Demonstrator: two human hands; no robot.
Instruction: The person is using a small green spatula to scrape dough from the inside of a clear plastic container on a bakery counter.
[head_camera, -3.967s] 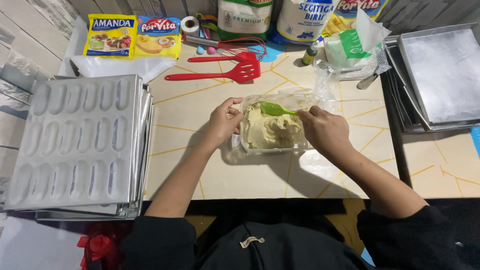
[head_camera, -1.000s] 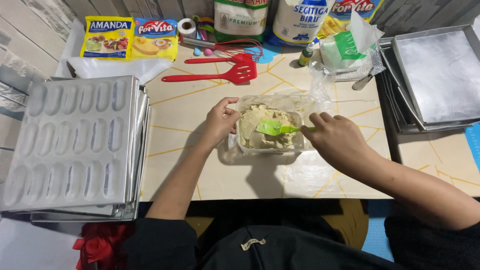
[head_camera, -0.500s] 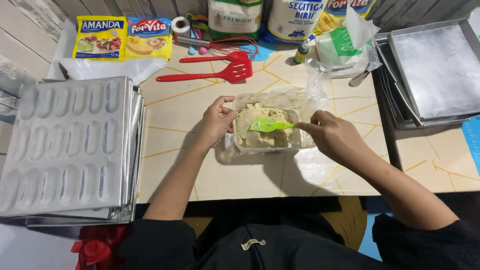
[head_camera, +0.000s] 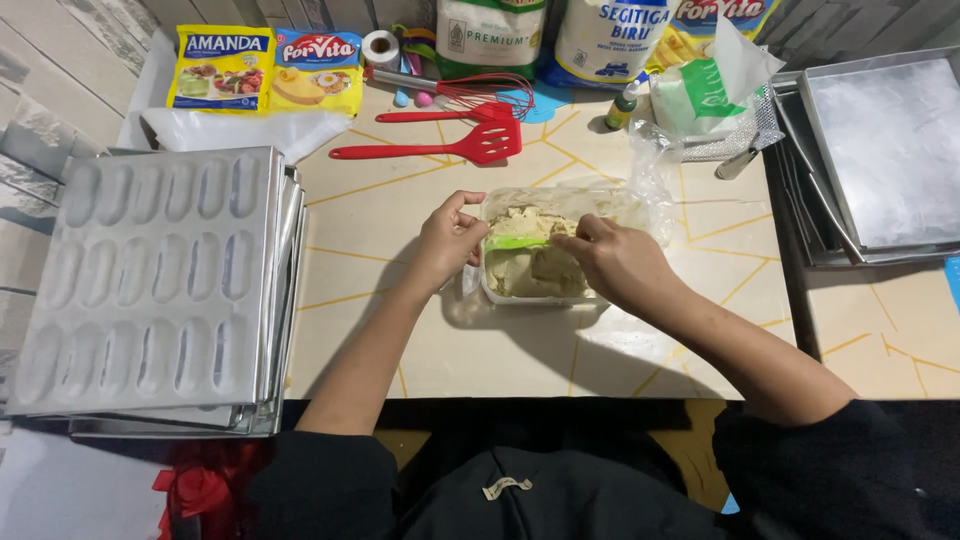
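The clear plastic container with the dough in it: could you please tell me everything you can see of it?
The clear plastic container is a shallow rectangular tub, upright on the pale table in front of the person. Pale yellow dough fills much of it. The left hand steadies its left edge, while the right hand holds a green spatula across the dough. Crumpled clear plastic film lies against its far right side.

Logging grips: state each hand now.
Left hand: closed on the tub rim.
Right hand: closed on the green spatula.
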